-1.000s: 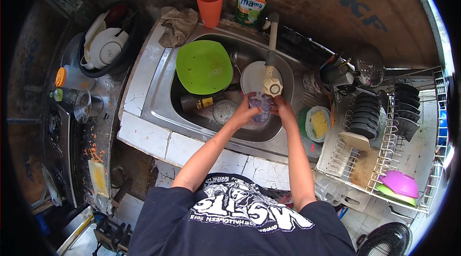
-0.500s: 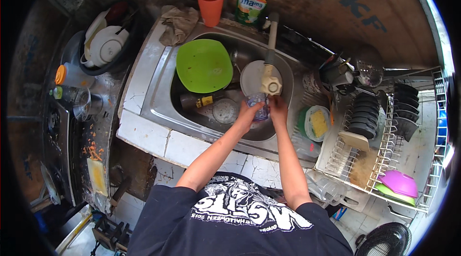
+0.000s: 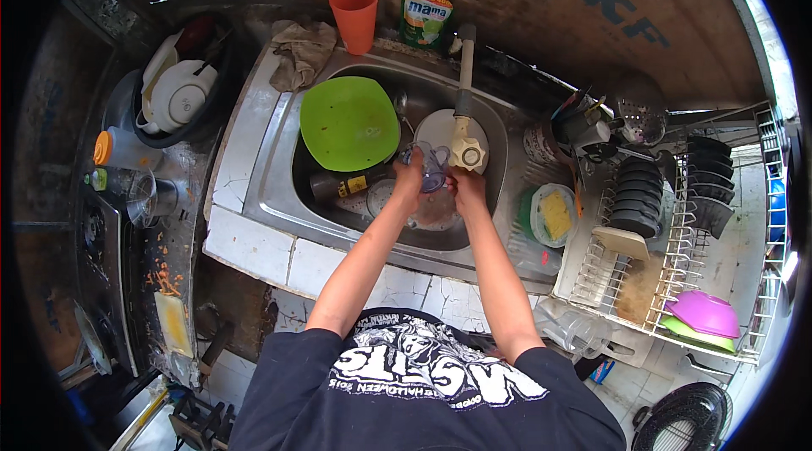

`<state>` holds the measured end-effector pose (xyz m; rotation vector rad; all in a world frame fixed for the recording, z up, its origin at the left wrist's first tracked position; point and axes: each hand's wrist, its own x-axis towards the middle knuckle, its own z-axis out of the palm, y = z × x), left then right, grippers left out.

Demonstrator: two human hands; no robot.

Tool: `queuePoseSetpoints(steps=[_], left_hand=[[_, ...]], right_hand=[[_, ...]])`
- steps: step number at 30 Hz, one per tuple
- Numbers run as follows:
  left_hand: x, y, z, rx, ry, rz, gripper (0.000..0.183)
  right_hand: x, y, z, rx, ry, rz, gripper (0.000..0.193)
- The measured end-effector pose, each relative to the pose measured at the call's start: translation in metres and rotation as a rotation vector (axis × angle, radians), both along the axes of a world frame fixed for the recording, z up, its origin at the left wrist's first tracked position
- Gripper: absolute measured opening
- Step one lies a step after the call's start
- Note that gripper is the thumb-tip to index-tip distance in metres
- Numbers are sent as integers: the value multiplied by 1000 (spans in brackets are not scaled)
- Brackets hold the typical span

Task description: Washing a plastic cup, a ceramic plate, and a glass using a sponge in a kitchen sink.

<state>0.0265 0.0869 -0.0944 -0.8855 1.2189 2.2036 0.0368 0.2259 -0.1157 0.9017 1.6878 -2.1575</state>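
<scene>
My left hand (image 3: 409, 180) is wrapped round a clear, purplish cup (image 3: 436, 165), held tilted above the sink (image 3: 288, 206). Close by its right side is my right hand (image 3: 468, 191), fingers curled together; whatever they pinch is hidden. Just beyond the hands is the cream tap head (image 3: 468, 151), with a white plate (image 3: 436, 127) under it. A green square plate (image 3: 351, 123) rests in the left part of the basin. Below that lie a dark cup (image 3: 338, 186) with a yellow label and a clear round dish (image 3: 382, 197).
An orange cup (image 3: 354, 18), a green pouch (image 3: 425, 18) and a rag (image 3: 301, 54) line the back edge. To the right stand a tub with a yellow sponge (image 3: 556, 214) and a dish rack (image 3: 605, 278) with black bowls. A dark basin (image 3: 182, 134) of dishes is at left.
Both hands and the cup have moved slightly left, out from beneath the tap head. The cup has turned in my left hand. The whole view has shifted a little.
</scene>
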Motion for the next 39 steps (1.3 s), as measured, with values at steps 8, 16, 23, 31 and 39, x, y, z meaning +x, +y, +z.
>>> queuePoseSetpoints(steps=[8, 16, 23, 31, 39], left_hand=[[-2, 21, -34, 49, 33, 157, 63], [8, 17, -12, -56, 320, -393, 28], [-3, 13, -35, 40, 270, -159, 21], [-11, -3, -24, -772, 390, -518, 46], [73, -8, 34, -55, 271, -503, 37]], right_hand=[[9, 1, -10, -135, -54, -18, 31], [10, 56, 20, 19, -182, -131, 45], [17, 90, 69, 677, 276, -44, 50], [50, 49, 134, 1275, 556, 178, 42], [90, 15, 109, 1032, 436, 269, 51]])
